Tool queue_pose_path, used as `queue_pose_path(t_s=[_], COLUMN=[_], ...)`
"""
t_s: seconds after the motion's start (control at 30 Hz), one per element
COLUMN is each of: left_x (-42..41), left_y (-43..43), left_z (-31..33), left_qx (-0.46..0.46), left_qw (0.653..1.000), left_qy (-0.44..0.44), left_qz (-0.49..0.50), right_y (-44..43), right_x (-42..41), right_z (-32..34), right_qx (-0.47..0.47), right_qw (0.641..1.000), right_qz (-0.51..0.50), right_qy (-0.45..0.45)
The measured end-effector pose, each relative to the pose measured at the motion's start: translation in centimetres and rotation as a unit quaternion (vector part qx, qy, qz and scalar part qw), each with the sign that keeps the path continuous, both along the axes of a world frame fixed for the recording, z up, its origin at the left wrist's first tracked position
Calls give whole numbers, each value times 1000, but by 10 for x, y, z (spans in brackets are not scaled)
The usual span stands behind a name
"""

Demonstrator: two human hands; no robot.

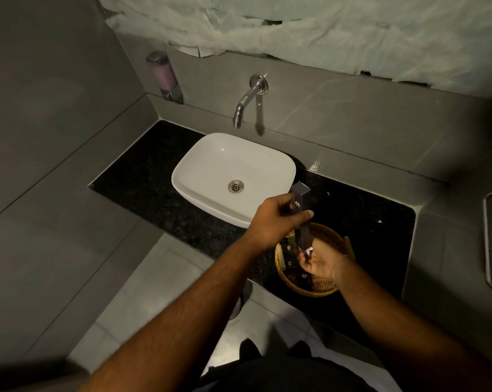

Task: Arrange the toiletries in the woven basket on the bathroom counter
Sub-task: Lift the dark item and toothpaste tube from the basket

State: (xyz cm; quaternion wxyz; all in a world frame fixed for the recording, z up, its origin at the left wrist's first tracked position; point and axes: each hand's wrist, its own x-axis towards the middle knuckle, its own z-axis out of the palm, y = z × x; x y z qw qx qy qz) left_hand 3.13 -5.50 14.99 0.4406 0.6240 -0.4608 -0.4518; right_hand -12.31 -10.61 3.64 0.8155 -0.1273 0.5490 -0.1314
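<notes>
Our left hand grips the long dark box upright above the basket; our right hand pinches its lower end, nearer the basket.

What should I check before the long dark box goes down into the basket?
1. Grip on the long dark box: left hand wraps its middle, ok.
2. Lower end: right hand is at the bottom end, over the woven basket; exact contact cannot tell.
3. Box position: it hangs above the basket's left half, ok.
4. Free space inside: dark packets already lie at the left; room beneath the hands cannot tell.
5. Basket footing: it sits on the black counter near the front edge, flat, ok.
6. Sink clearance: box is beside its rim, not touching, ok.
</notes>
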Motion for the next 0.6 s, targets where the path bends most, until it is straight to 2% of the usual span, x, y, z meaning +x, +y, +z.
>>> queue_pose_path(t_s=[0.17, 0.37, 0.5, 0.6], left_x=[0, 2, 3, 6], left_y=[-4, -10, -11, -9], left_z=[10, 17, 18, 17], left_qx=[-28, -40, -36, -25], left_qw=[999, 996, 991, 985], left_qy=[19, 28, 47, 77], left_qz=[9, 77, 122, 152], right_y=[-4, -2, 1, 1], right_x=[-9, -19, -21, -25], right_z=[-3, -9, -7, -8], right_qx=[-28, -88, -98, -90], right_qw=[995, 975, 968, 973], right_qz=[100, 205, 229, 208], right_qy=[-8, -11, 21, 47])
